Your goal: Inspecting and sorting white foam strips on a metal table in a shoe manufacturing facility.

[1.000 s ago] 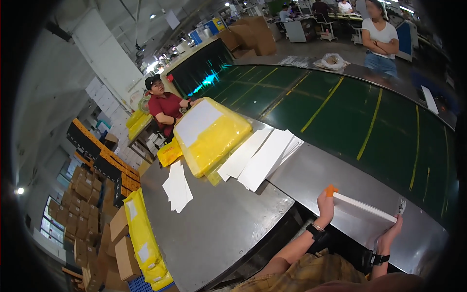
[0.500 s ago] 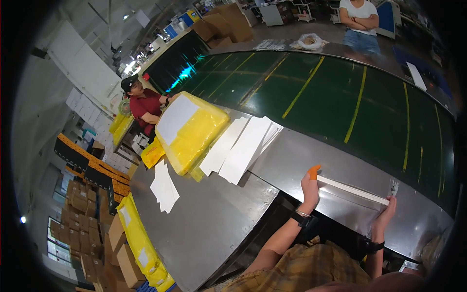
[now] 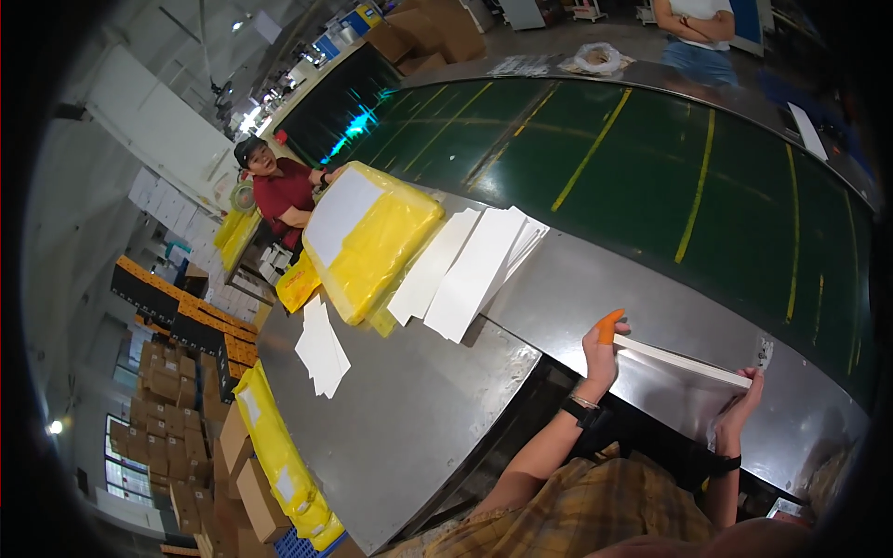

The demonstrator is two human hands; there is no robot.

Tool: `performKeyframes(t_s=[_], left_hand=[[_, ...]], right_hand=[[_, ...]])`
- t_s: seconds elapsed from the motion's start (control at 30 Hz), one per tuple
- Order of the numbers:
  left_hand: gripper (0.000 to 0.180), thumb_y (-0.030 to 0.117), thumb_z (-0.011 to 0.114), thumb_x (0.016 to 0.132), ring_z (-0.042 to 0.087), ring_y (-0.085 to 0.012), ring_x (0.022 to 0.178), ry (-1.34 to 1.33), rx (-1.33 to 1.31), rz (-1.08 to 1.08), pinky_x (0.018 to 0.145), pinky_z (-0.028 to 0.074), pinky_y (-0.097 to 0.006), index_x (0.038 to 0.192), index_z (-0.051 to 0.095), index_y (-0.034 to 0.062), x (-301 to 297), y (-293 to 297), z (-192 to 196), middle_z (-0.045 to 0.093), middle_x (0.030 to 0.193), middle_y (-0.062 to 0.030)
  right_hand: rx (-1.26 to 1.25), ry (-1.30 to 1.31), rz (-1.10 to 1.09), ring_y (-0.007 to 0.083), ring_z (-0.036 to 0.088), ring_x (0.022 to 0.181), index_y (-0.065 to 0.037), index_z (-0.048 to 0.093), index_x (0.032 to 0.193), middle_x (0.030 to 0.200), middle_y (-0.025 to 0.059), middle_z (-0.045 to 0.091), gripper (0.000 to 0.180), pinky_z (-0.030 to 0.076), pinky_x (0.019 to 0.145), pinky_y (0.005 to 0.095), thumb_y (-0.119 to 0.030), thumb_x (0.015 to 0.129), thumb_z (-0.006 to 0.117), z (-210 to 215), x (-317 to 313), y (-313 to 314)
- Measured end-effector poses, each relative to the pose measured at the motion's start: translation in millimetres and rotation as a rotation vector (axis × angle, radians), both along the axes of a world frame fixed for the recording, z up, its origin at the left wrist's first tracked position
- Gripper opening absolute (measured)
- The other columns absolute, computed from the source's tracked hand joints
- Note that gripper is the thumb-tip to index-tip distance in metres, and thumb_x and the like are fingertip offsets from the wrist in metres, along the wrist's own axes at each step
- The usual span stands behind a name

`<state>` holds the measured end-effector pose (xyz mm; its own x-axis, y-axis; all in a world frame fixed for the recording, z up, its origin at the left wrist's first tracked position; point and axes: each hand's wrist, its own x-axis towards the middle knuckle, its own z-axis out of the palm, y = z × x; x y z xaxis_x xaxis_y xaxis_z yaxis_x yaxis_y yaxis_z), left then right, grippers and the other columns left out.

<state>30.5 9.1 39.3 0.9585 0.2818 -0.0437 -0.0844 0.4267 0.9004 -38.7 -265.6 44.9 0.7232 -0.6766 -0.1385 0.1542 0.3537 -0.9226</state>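
A thin stack of white card strips [image 3: 684,361] is held on edge over the metal table, its long upper edge facing me. My left hand [image 3: 601,358] grips the stack's left end, and an orange finger cot covers one fingertip. At the opposite end, my right hand [image 3: 735,414] closes round the short side. The stack's lower edge sits at or just above the metal surface; I cannot tell whether it touches. To the left, a fanned pile of long white card strips [image 3: 479,270] lies beside a large yellow plastic-wrapped bundle [image 3: 391,246].
A green conveyor belt [image 3: 642,177] with yellow lines runs beyond the metal table [image 3: 400,418]. Smaller white strips [image 3: 321,352] lie on the left part. A co-worker in a dark red shirt [image 3: 279,192] touches the yellow bundle. Another person [image 3: 696,28] stands across the belt.
The whole view has shifted slightly. Both hands still hold the card stack at its ends, with its tilt slightly changed. The co-worker in dark red has turned their head.
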Motion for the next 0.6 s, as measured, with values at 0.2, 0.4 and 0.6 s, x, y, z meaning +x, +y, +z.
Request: performKeyframes(t_s=[0.2, 0.4, 0.6], left_hand=[[0.040, 0.033, 0.051, 0.101, 0.059, -0.0129, 0.078, -0.044, 0.045, 0.006, 0.076, 0.046, -0.027, 0.114, 0.066, -0.0020, -3.7, 0.5, -3.1, 0.064, 0.084, -0.0058], [0.037, 0.030, 0.050, 0.102, 0.042, -0.0040, 0.065, 0.033, 0.115, 0.033, 0.058, 0.032, -0.021, 0.107, 0.071, -0.0011, -11.6, 2.0, 6.3, 0.054, 0.073, 0.0039], [0.037, 0.030, 0.052, 0.101, 0.044, -0.0066, 0.066, 0.081, 0.130, 0.099, 0.060, 0.035, -0.025, 0.101, 0.070, -0.0024, -14.1, -3.8, 10.5, 0.051, 0.068, 0.0043]], right_hand=[[0.033, -0.008, -0.047, 0.0127, 0.051, 0.090, -0.008, 0.055, 0.096, 0.089, 0.0011, 0.051, 0.026, 0.039, 0.088, 0.0283, -0.033, 0.101, 0.048, 2.9, -1.0, 8.3], [0.006, 0.028, 0.022, 0.0098, 0.047, 0.084, -0.010, 0.054, 0.090, 0.084, -0.0008, 0.049, 0.026, 0.036, 0.081, 0.0253, -0.033, 0.101, 0.048, -6.3, -18.1, -2.1], [0.047, -0.058, 0.114, 0.0086, 0.049, 0.087, -0.011, 0.059, 0.096, 0.087, -0.0021, 0.052, 0.028, 0.039, 0.080, 0.0257, -0.038, 0.099, 0.052, -13.7, -24.2, -10.1]])
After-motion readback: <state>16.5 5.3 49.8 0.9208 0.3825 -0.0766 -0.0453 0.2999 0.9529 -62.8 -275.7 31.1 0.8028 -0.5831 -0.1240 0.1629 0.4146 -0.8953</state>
